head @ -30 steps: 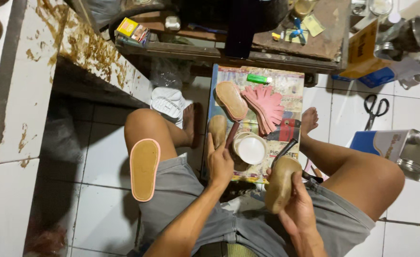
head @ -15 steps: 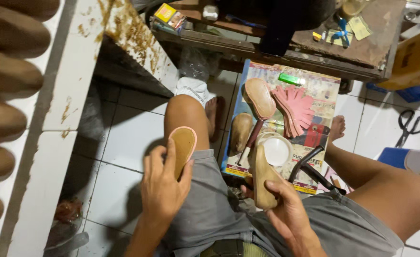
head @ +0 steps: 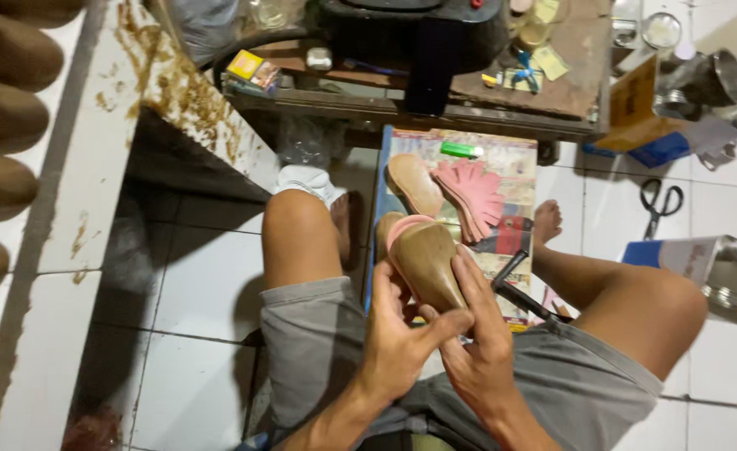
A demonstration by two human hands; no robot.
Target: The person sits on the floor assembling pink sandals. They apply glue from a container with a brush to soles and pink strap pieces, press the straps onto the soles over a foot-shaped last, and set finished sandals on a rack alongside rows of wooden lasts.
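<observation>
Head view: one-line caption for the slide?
Seated on a tiled floor, both hands, left hand and right hand, press a pink insole onto a brown shoe last above a printed board.

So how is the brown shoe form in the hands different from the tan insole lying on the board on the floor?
The brown shoe form is thick and rounded, while the tan insole is thin and flat. The shoe form is held up between the left hand and the right hand; the insole lies untouched on the printed board, beside a fan of pink insoles. The shoe form looks darker, with a pink piece against it. Both have a foot-like outline.
</observation>
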